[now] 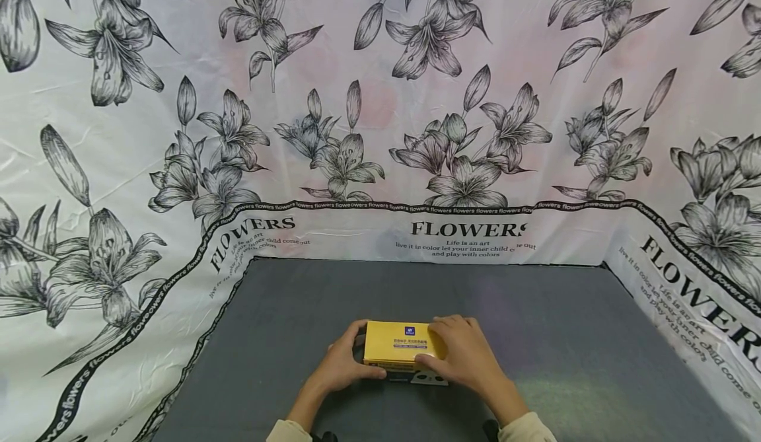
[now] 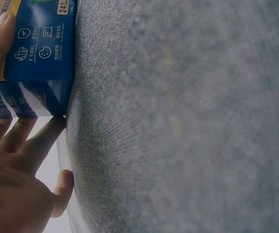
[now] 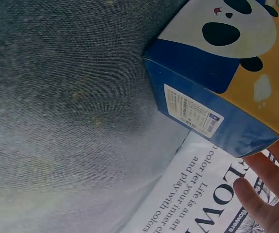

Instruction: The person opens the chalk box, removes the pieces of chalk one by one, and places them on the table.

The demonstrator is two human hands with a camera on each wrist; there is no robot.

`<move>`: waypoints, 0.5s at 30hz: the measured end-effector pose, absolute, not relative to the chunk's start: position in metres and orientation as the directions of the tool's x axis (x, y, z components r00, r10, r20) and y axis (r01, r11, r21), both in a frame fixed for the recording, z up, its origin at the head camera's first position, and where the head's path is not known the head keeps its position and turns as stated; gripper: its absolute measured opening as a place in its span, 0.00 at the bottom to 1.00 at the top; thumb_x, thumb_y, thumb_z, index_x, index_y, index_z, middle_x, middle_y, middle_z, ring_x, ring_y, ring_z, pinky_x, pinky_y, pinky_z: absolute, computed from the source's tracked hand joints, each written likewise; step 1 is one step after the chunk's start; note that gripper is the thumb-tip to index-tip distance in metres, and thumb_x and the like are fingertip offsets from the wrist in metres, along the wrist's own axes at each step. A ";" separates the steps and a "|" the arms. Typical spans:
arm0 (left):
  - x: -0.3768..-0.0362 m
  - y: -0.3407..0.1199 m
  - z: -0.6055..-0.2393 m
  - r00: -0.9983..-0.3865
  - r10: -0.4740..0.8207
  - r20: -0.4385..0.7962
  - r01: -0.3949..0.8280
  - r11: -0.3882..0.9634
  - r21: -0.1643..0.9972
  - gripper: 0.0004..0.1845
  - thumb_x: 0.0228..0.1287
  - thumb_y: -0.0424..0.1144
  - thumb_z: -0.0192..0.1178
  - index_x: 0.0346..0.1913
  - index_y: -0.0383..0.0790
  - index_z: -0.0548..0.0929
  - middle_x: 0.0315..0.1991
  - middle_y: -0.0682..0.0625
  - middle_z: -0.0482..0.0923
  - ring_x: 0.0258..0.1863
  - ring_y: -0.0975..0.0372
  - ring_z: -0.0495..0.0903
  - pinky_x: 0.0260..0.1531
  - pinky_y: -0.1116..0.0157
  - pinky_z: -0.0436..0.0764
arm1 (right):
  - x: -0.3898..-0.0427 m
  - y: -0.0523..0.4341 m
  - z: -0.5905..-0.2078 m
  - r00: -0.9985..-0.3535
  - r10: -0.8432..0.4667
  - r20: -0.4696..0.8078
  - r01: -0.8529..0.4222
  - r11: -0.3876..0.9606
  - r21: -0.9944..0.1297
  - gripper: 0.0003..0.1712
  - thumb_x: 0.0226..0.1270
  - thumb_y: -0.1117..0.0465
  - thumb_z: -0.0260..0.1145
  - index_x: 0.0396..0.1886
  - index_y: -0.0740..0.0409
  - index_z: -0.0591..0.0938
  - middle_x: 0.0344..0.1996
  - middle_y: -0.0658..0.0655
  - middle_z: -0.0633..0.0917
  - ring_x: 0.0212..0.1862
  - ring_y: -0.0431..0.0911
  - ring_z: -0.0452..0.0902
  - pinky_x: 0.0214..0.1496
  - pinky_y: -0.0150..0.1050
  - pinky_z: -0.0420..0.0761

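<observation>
One box point(image 1: 397, 344) here, yellow on top with blue sides, sitting on the grey bench point(image 1: 565, 336) near the front edge, roughly centred left to right. In the right wrist view the box point(image 3: 236, 63) has a panda face printed on a white and yellow panel, plus a small white label on one blue side. In the left wrist view the box point(image 2: 35, 43) shows a blue panel with little white icons and a "24" mark.

Both hands are on it. The left hand point(image 1: 345, 363) is wrapped around the left end, thumb along the front edge and fingers curled behind the far side, so it's gripping the box. From the left wrist view you see the left hand point(image 2: 13, 189) with fingers reaching up to the blue side, and one finger lying against the yellow part at the top corner. The right hand point(image 1: 460, 356) covers the right end, fingers bent over the top and thumb at the front lower edge, also holding on. In the right wrist view only a few fingertips point(image 3: 256, 194) show below the box corner.

Around the bench there's a white floral cloth point(image 1: 380, 98) with black lily prints and "FLOWERS" lettering, hung behind and at both sides. Pale sleeve cuffs show at both wrists.
</observation>
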State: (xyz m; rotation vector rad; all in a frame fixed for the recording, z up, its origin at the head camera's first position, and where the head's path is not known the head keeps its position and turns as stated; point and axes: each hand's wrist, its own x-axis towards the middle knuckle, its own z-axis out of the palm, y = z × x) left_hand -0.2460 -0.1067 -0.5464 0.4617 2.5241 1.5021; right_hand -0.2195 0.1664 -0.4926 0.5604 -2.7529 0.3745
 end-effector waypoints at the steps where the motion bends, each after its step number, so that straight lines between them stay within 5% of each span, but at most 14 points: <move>1: -0.246 -0.107 -0.546 -0.939 0.345 0.012 0.175 0.445 0.878 0.56 0.44 0.48 0.83 0.76 0.44 0.63 0.72 0.44 0.71 0.70 0.45 0.73 0.67 0.32 0.63 | -0.220 0.166 -0.492 -0.870 -0.345 0.353 -0.424 0.888 -0.179 0.34 0.53 0.32 0.74 0.49 0.52 0.88 0.51 0.54 0.89 0.54 0.52 0.82 0.57 0.54 0.75; 10: -0.246 -0.107 -0.547 -0.937 0.349 0.007 0.171 0.442 0.881 0.55 0.44 0.48 0.83 0.76 0.45 0.63 0.72 0.44 0.71 0.70 0.46 0.73 0.67 0.32 0.63 | -0.229 0.165 -0.488 -0.787 -0.470 0.400 -0.541 0.837 -0.082 0.25 0.49 0.35 0.78 0.35 0.49 0.87 0.33 0.46 0.89 0.37 0.43 0.80 0.43 0.45 0.78; 15: -0.245 -0.106 -0.545 -0.938 0.346 0.009 0.174 0.446 0.878 0.55 0.43 0.48 0.83 0.75 0.46 0.64 0.72 0.44 0.71 0.70 0.46 0.74 0.66 0.33 0.64 | -0.230 0.162 -0.484 -0.793 -0.498 0.350 -0.563 0.819 -0.110 0.23 0.49 0.39 0.79 0.37 0.49 0.87 0.35 0.45 0.89 0.38 0.43 0.81 0.42 0.44 0.77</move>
